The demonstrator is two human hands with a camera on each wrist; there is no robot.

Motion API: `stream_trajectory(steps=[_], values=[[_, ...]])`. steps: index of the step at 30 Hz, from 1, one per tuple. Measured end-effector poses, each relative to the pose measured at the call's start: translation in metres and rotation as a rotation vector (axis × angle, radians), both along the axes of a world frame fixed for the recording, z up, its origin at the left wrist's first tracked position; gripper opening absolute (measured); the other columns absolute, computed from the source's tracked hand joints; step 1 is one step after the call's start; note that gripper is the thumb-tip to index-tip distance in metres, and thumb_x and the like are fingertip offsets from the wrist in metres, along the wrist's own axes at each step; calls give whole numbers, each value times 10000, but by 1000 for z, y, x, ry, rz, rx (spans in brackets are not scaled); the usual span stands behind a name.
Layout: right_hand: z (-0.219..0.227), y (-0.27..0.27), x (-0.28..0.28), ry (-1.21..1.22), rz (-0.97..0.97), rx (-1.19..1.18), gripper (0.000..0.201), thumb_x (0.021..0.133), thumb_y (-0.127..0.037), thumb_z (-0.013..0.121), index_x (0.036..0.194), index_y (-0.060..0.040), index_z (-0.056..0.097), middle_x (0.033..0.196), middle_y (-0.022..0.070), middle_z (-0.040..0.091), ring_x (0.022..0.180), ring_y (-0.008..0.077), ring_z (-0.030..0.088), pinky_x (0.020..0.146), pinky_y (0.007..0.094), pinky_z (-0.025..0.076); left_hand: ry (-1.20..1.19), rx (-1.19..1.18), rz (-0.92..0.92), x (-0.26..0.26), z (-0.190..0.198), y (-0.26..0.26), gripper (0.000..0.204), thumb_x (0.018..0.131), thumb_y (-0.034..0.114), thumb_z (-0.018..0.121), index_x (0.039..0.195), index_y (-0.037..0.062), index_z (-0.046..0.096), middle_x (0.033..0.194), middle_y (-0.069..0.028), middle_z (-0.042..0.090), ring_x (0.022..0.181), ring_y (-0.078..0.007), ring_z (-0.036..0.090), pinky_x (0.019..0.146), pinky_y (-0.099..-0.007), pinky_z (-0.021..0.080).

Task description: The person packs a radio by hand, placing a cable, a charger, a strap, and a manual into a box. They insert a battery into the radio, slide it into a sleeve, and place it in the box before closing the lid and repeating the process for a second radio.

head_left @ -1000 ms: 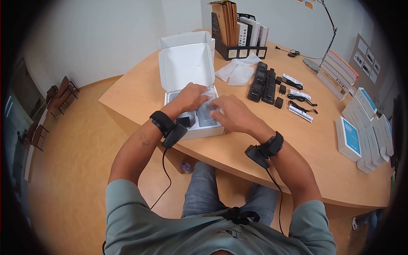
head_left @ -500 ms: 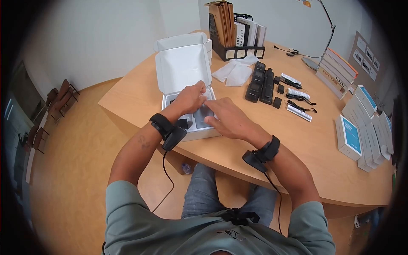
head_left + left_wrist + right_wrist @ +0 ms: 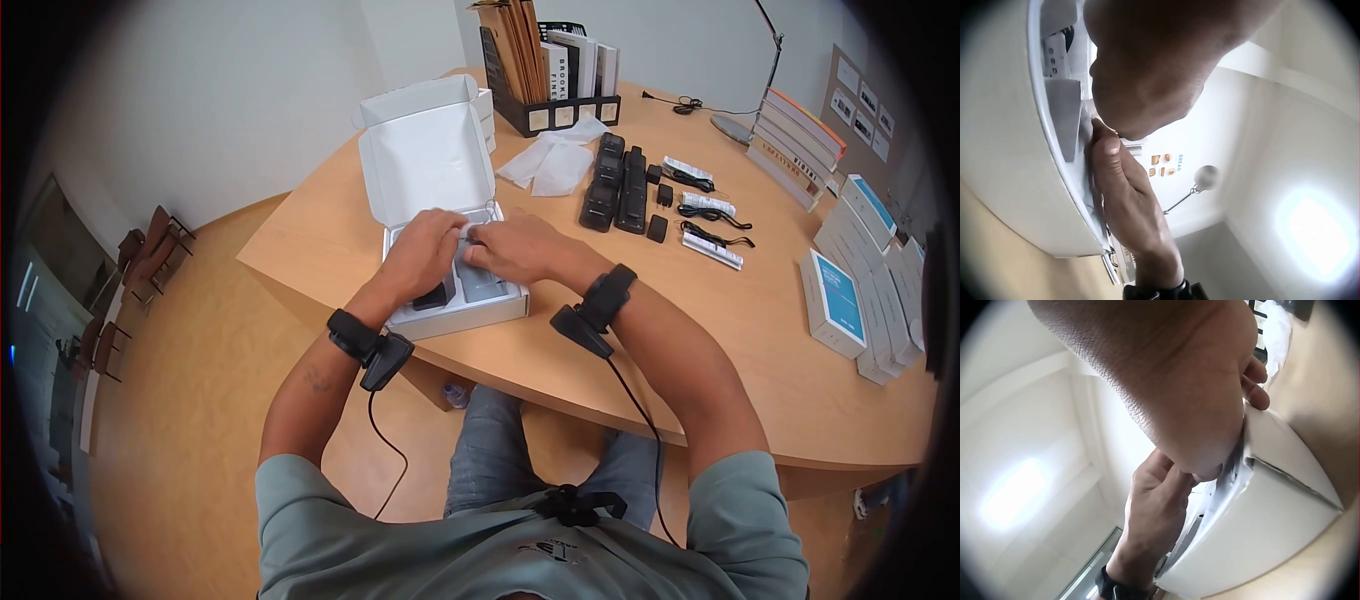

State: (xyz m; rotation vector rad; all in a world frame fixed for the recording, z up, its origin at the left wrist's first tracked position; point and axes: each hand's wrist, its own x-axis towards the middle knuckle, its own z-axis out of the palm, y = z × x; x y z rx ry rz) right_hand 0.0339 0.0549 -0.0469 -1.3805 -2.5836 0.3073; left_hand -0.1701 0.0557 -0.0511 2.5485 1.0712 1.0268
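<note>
open box: white carton [image 3: 455, 322] by the table's near edge, lid [image 3: 427, 165] up; both hands over it
left hand: [image 3: 425, 250] fingers bent inward over the box; grip hidden, can't tell what is grasped
right hand: [image 3: 515, 245] fingers bent in, tips meeting the left hand's; grip also can't be told
between fingertips: small pale bit, too blurred to identify
box contents: flat grey item [image 3: 483, 284] in right part, far end covered by hands; dark block [image 3: 434, 297] to its left, partly under left hand; rest mostly hidden
left wrist view: left hand's fingers out of sight behind its own back; right thumb [image 3: 1112, 147] shows, contact unclear
right wrist view: palm blocks the fingertips; box corner clear
book spine: "BROOKL" and "FINE" readable, cut short, on book [image 3: 557, 75] in black file holder [image 3: 570, 116]
wall print: "BREAD" in blue on poster [image 3: 1167, 165], food pictures beside it
book stack: [image 3: 795, 150] spine lettering not reliably legible
blue-faced boxes: [image 3: 837, 305] at table right, print too small
shirt print: blurred, unreadable
black devices: two long ones [image 3: 604, 185] [image 3: 632, 192], small black blocks [image 3: 657, 229] beside
cables: black, with white labels [image 3: 712, 249], text unreadable
thin white sheets: [image 3: 562, 168] beyond the devices
</note>
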Motion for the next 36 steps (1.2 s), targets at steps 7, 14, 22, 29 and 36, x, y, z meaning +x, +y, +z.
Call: stream_trajectory(steps=[7,14,22,29,36], values=[[-8,-4,1,147,32,296,392,1003,-360,491,1092,-31,686,1021,212,677,1006,421,593,922,486,447,186,-136,-95,0,9,1,282,979,160,483,1066,-20,681,1038,-245,689,1020,-432,614,925,-472,463],[-2,5,1,35,-104,218,407,1009,-405,470,1096,-72,686,1163,164,664,1081,430,554,920,527,433,121,-288,-101,-4,-5,11,282,1033,160,473,1190,-20,622,1050,-222,688,968,-403,633,871,-403,495],[-3,9,-1,13,-51,-27,491,1017,-458,363,1295,-152,627,1213,174,670,1108,475,529,999,553,391,113,-71,44,-9,8,11,290,1014,102,464,1250,5,602,1056,-211,697,1016,-386,632,916,-407,492],[3,19,-7,-24,-48,-114,516,1016,-469,368,1287,-125,641,1197,214,673,1122,465,587,985,534,444,132,-255,-65,11,11,38,373,1065,263,408,1198,1,637,1111,-226,695,1077,-376,626,971,-413,470],[15,11,2,-2,47,-2,373,957,-313,480,1086,-37,695,1063,241,694,1007,436,643,892,506,502,152,-468,-117,7,-3,45,656,1085,512,273,1250,-17,625,1164,-224,682,1115,-328,625,999,-397,448]])
